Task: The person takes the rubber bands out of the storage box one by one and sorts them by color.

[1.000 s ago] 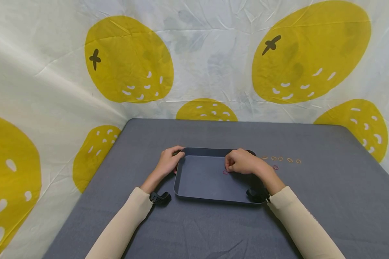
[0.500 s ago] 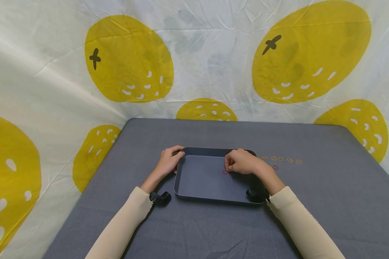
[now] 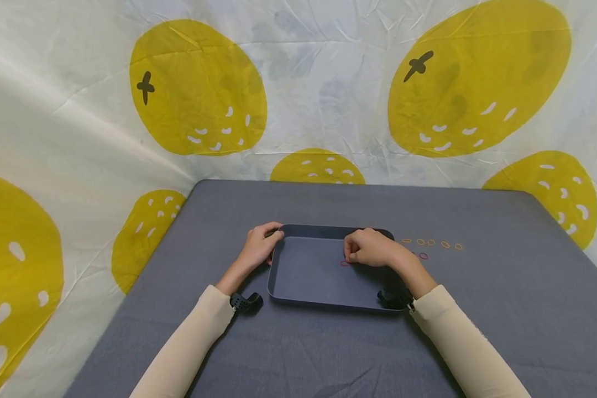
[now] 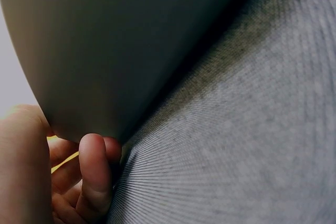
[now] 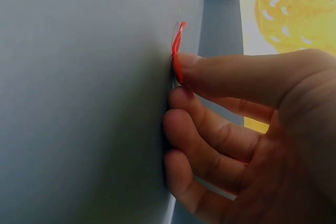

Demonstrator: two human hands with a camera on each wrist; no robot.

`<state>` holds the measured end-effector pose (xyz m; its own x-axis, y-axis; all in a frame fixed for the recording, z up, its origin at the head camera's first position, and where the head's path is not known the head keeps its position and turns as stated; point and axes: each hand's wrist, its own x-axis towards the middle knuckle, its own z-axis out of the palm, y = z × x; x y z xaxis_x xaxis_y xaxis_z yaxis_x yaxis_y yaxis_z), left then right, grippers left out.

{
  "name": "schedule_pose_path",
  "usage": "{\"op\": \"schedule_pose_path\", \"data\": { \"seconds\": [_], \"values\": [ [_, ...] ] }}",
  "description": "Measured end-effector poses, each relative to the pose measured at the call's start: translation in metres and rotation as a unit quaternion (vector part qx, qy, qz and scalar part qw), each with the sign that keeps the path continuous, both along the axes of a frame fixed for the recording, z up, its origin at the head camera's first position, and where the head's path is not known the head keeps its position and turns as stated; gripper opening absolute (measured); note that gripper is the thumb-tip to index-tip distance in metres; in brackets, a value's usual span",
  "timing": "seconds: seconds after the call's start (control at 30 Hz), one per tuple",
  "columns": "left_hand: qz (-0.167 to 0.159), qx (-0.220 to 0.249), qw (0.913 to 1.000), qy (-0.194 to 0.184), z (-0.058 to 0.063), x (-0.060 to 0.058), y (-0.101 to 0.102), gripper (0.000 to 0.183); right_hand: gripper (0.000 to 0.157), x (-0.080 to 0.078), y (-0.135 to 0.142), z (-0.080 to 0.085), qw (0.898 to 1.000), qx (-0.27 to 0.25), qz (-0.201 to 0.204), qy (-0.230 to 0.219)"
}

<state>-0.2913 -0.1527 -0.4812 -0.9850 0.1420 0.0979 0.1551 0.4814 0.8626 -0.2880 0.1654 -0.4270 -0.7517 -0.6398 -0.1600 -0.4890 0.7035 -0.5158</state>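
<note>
A dark grey rectangular tray [image 3: 303, 276] lies on the table. My left hand [image 3: 256, 244] grips its far left corner, the thumb by the rim. In the left wrist view, curled fingers [image 4: 94, 166] touch the outside of the tray wall [image 4: 105, 66]. My right hand [image 3: 370, 247] is over the right half of the tray, low against its floor. Thumb and index finger pinch a small red rubber band [image 3: 345, 263]. The right wrist view shows that red band [image 5: 178, 45] sticking out past the thumb tip, with the other fingers curled against the tray floor.
Right of the tray, several orange rubber bands [image 3: 430, 242] lie in a row on the grey table [image 3: 298, 354]. A red rubber band [image 3: 423, 256] lies nearer, beside another partly hidden by the right arm. A white curtain [image 3: 323, 88] printed with yellow fruit hangs behind.
The right hand and its red rubber band have shifted very slightly left over the tray floor. The left hand keeps its place on the corner.
</note>
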Motion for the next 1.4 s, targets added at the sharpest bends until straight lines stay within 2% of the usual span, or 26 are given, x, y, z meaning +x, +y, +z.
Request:
{"op": "schedule_pose_path", "data": {
  "seconds": [0.9, 1.13, 1.4],
  "values": [
    [0.003, -0.006, 1.0, -0.001, -0.001, 0.0, -0.001, 0.025, 0.016, 0.002, -0.002, 0.0, 1.0, 0.002, -0.004, 0.003],
    [-0.002, -0.001, 1.0, -0.009, 0.0, 0.0, 0.0, 0.025, 0.015, 0.004, 0.001, 0.007, 1.0, -0.004, -0.004, -0.002],
    [-0.001, 0.004, 0.9999, -0.013, 0.0, 0.001, 0.0, 0.024, 0.012, 0.002, 0.009, 0.024, 1.0, -0.011, -0.009, 0.01]
  ]
}}
